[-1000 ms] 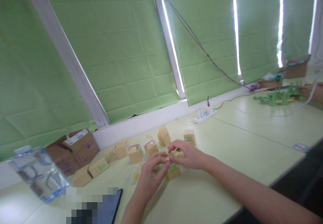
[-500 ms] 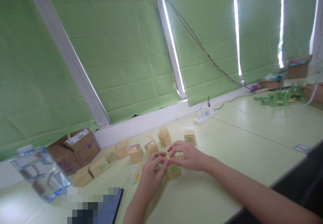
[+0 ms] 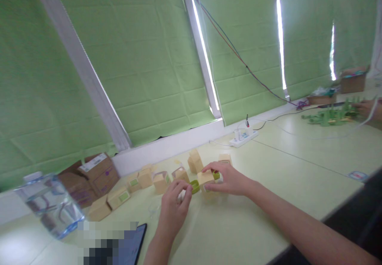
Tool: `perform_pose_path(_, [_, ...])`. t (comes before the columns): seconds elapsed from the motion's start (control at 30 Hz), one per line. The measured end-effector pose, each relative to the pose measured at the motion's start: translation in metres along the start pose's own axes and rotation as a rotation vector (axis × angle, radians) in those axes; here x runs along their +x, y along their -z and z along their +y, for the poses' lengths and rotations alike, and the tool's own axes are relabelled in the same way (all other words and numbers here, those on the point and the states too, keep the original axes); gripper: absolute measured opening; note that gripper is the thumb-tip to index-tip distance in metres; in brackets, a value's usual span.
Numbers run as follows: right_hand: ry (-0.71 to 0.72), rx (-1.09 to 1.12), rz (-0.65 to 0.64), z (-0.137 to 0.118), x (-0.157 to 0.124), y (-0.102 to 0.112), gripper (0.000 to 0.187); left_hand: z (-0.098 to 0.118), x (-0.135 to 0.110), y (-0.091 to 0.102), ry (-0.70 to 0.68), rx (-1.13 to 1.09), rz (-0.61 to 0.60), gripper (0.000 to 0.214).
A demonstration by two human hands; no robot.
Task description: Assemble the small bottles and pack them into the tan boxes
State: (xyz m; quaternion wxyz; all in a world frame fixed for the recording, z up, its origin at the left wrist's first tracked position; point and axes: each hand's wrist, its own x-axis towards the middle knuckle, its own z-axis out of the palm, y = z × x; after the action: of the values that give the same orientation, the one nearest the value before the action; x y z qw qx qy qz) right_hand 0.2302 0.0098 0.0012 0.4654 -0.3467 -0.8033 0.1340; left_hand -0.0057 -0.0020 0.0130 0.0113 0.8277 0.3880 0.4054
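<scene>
My right hand (image 3: 228, 180) is closed on a small cream cardboard box (image 3: 205, 178), fingers on its top and thumb on its front. Behind that grip a green thing (image 3: 216, 175) with a white part shows, mostly hidden by my fingers. To the left, my left hand (image 3: 175, 201) is curled round a small white object (image 3: 181, 195), its kind hidden by the fingers. A round green piece (image 3: 195, 186) lies between the white object and the box; I cannot tell if my fingertips touch it. Several similar boxes, such as one with a green label (image 3: 161, 182), stand behind.
A large clear water bottle (image 3: 50, 205) stands at the left, beside brown cartons (image 3: 95, 177). A dark-edged device (image 3: 140, 241), partly blurred out, lies in front. Behind is a power strip (image 3: 243, 138). Far right, another person's hand (image 3: 365, 106) is by green parts (image 3: 326, 115).
Both hands were together at the top of the small box. My left hand has drawn left with a white object, a green piece now shows, and my right hand grips the box.
</scene>
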Motion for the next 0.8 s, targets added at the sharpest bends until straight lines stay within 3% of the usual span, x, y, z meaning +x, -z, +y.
perform_pose_path(0.27, [-0.083, -0.133, 0.674, 0.031, 0.002, 0.035, 0.034, -0.004, -0.002, -0.001, 0.013, 0.027, 0.016, 0.025])
perform_pose_path(0.33, [-0.149, -0.224, 0.772, 0.041, 0.000, 0.044, 0.035, -0.004, -0.002, -0.001, 0.012, 0.037, 0.020, 0.025])
perform_pose_path(0.4, [-0.230, -0.317, 0.758, 0.053, -0.002, 0.049, 0.036, -0.004, -0.002, -0.002, 0.011, 0.044, 0.020, 0.025])
perform_pose_path(0.6, [-0.503, -0.377, 0.431, 0.086, -0.007, 0.045, 0.035, -0.006, -0.002, -0.001, 0.011, 0.048, 0.008, 0.026])
perform_pose_path(0.8, [-0.481, -0.387, 0.426, 0.092, -0.007, 0.042, 0.029, -0.004, -0.003, -0.001, 0.008, 0.066, -0.004, 0.027])
